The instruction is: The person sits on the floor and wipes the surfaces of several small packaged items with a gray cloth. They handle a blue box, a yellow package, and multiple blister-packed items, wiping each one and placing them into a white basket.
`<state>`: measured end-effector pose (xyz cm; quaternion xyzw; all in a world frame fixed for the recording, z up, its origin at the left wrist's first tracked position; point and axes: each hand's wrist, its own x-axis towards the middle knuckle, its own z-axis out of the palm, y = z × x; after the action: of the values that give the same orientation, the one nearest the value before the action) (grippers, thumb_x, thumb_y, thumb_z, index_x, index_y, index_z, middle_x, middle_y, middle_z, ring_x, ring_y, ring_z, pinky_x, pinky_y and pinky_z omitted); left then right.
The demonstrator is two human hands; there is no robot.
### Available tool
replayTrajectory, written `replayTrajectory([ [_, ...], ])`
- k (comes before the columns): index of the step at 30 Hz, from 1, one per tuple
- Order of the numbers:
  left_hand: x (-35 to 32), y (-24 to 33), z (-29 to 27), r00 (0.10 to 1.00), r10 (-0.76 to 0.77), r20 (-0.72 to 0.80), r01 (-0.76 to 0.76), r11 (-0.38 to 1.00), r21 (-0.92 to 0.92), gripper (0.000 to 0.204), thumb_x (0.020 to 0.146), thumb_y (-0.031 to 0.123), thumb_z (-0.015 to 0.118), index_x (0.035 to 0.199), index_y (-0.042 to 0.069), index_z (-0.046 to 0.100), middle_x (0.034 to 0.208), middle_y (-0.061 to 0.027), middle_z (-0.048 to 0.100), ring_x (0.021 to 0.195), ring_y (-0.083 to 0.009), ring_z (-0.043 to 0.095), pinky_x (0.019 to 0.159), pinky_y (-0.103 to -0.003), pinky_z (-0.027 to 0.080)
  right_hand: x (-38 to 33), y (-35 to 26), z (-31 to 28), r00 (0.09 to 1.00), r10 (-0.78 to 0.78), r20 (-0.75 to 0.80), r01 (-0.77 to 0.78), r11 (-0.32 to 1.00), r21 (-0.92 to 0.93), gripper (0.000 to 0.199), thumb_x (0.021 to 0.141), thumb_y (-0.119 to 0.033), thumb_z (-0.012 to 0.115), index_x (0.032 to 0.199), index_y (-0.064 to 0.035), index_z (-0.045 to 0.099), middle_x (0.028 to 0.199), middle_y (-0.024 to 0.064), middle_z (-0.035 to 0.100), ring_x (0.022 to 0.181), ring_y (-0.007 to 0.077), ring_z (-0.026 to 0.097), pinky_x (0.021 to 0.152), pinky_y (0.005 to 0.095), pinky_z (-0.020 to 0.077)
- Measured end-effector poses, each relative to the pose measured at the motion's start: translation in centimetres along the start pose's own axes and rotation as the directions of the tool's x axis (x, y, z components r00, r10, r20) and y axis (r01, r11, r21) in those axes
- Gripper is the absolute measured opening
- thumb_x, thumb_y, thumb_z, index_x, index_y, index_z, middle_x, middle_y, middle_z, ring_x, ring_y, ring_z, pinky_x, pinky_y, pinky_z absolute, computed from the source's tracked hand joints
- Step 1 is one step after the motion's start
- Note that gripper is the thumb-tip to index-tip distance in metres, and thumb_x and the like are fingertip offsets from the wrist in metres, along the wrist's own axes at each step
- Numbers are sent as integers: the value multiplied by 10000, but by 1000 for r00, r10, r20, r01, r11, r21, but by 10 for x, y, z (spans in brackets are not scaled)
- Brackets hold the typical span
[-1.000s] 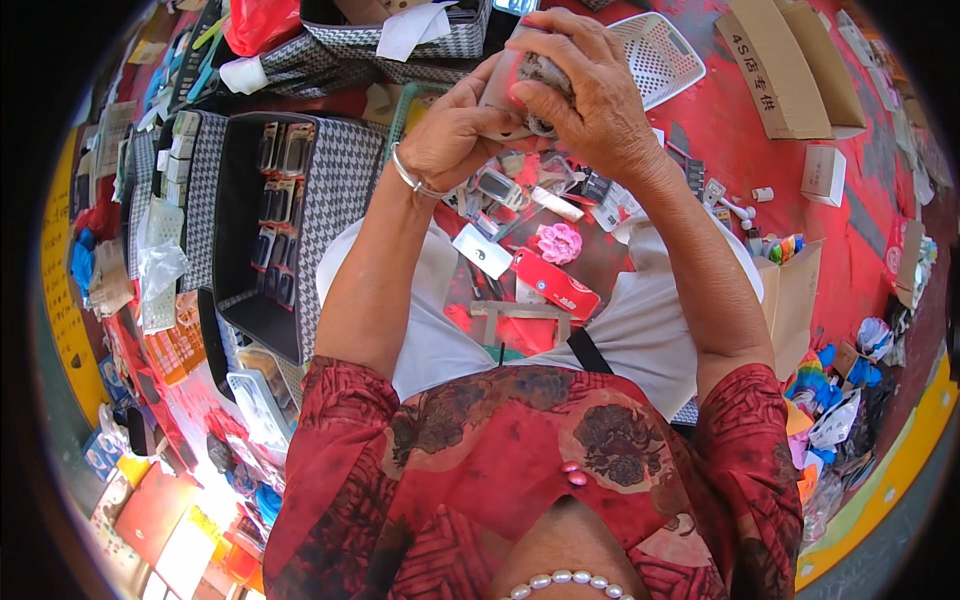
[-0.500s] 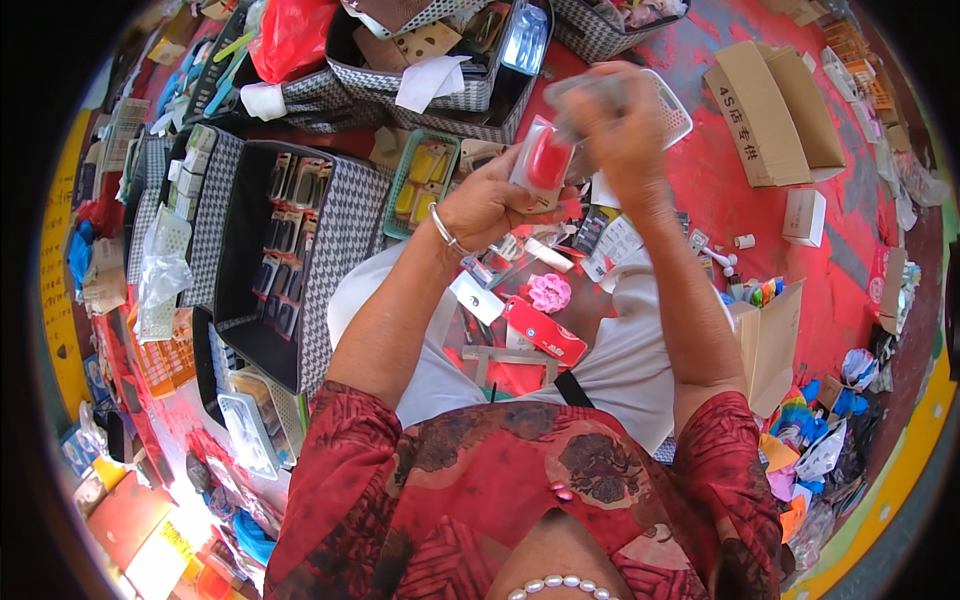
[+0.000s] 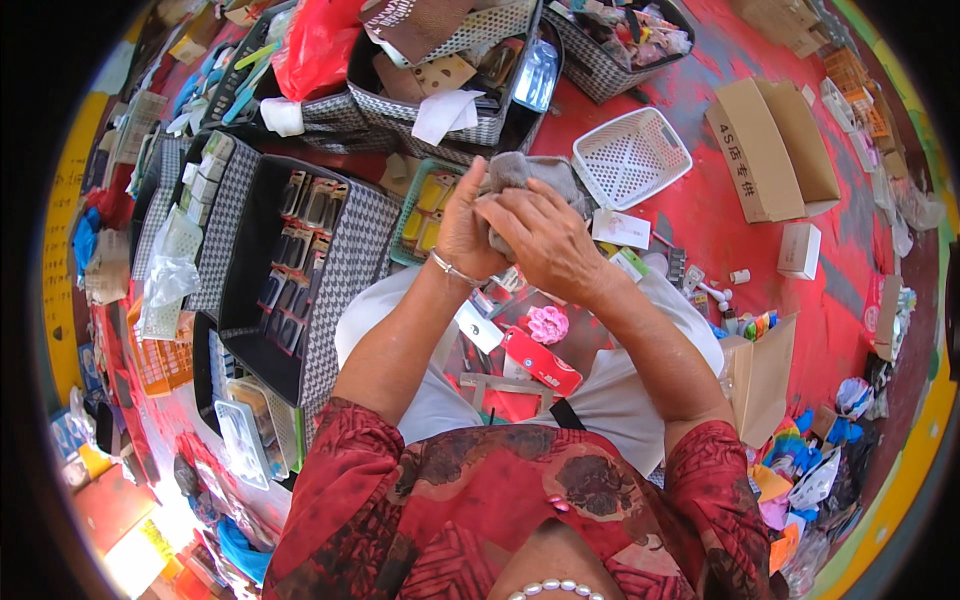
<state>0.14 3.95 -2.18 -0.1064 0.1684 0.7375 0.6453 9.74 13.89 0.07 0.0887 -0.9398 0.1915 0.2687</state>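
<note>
A grey cloth (image 3: 562, 180) is bunched between my two hands, a little above the floor in front of my knees. My right hand (image 3: 550, 238) is closed over it, the fingers bent toward the left palm. My left hand (image 3: 468, 228), with a silver bangle at the wrist, is cupped against the cloth's left side. Whatever lies in the left palm is hidden by the cloth and the right hand; the clear pack with a red item seen earlier does not show. Below the hands lie a pink crocheted flower (image 3: 547, 324) and a red box (image 3: 541, 361).
A white perforated basket (image 3: 632, 160) stands beyond my right hand. A green basket of yellow packs (image 3: 396, 235) is by my left wrist. Left is a houndstooth bin (image 3: 345, 240) with rows of dark packaged items. An opened cardboard box (image 3: 745, 150) stands at right.
The grey cloth and right hand have come down and left onto the left hand, hiding the red-item pack. The white basket has come into full view.
</note>
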Motion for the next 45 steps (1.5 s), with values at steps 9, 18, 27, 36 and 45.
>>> replayTrajectory([
  [9,6,-10,9,994,46,-103,-19,968,251,479,853,495,451,1139,115,507,1108,-97,557,962,-226,562,857,-426,437,7,14,-26,671,735,92,-470,327,820,167,809,-84,567,972,-48,563,806,55,587,711,136,578,633,256,473],
  [18,9,-15,0,986,-14,-164,112,786,608,584,855,551,360,1132,50,473,1021,-116,581,899,-211,597,723,-397,524,-4,54,-17,301,883,360,-221,-303,927,138,850,-123,541,939,-24,575,835,69,605,736,152,602,646,280,508],
  [27,15,-10,-14,983,53,-175,9,942,335,546,863,566,328,1040,87,518,993,-108,593,849,-203,593,761,-360,488,7,23,-24,758,647,-78,-526,679,512,238,832,-168,552,1036,-53,505,937,140,578,866,263,587,733,362,466],
  [36,20,8,-8,945,303,-125,-280,944,173,604,923,475,159,1089,-24,455,1028,-206,567,921,-270,581,818,-386,480,-3,-13,-23,826,472,308,-558,604,570,235,783,-32,554,1018,-22,552,886,90,595,807,171,583,731,277,459],
  [45,10,10,-3,978,186,-94,-148,938,315,523,784,463,587,1104,58,503,1020,-111,592,891,-208,598,783,-357,502,6,58,-45,163,987,-14,-336,68,939,264,868,-205,533,1035,-1,521,905,72,583,746,160,596,655,285,507],
])
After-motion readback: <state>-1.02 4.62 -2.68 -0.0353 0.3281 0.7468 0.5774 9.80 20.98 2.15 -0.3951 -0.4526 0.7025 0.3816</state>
